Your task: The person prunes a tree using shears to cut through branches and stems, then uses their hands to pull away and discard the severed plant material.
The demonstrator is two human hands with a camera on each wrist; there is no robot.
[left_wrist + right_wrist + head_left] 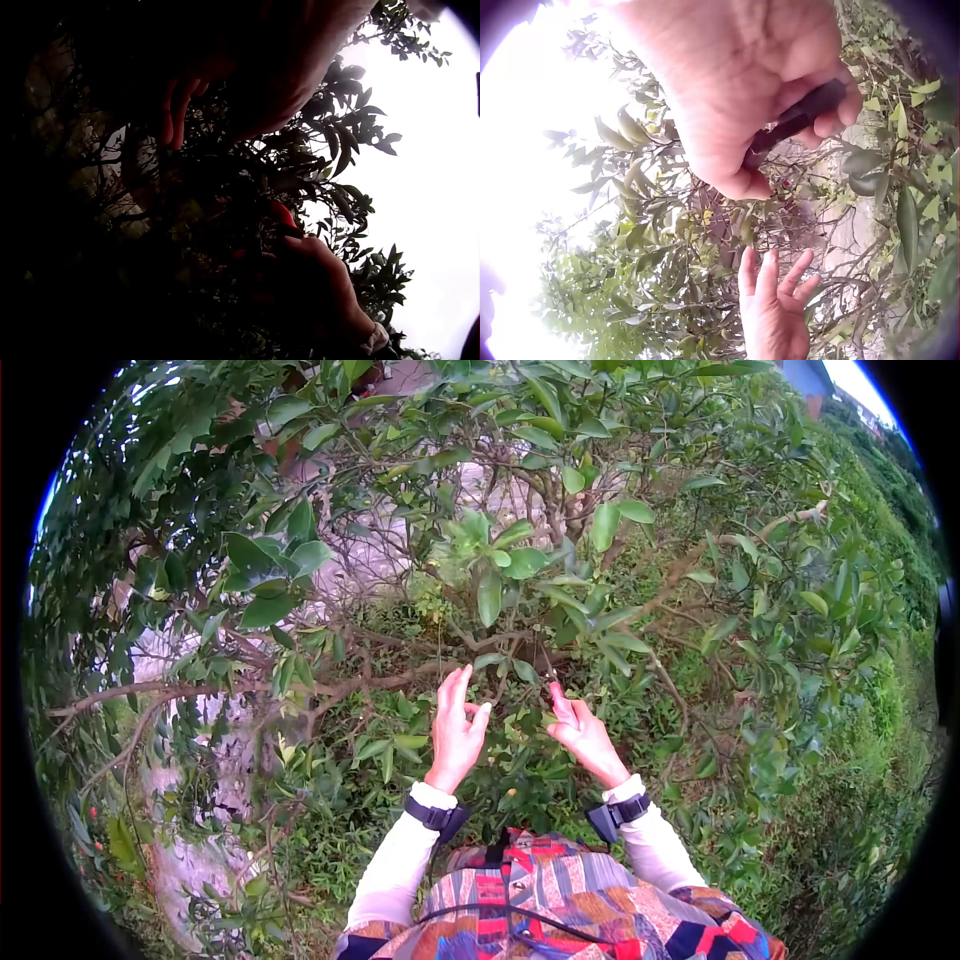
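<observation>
My right hand (587, 740) grips a slim hand tool (555, 689) with a red and black handle. Its narrow dark tip points up toward the leaves in the head view. Fingers curl round the black part of the handle (802, 116) in the right wrist view; the tool's kind is something I cannot tell. To its left, my left hand (458, 735) is raised with its fingers extended and holds nothing. Those fingertips overlap a brown branch (405, 678) in the head view. Green leaves (490, 595) of the tree hang just beyond both hands.
A long bare branch (190, 688) runs out to the left, and another thick branch (790, 520) reaches up to the right. Dense foliage (130, 460) crowds the upper left. Low plants (340, 850) cover the ground near my body, beside a pale paved strip (200, 870).
</observation>
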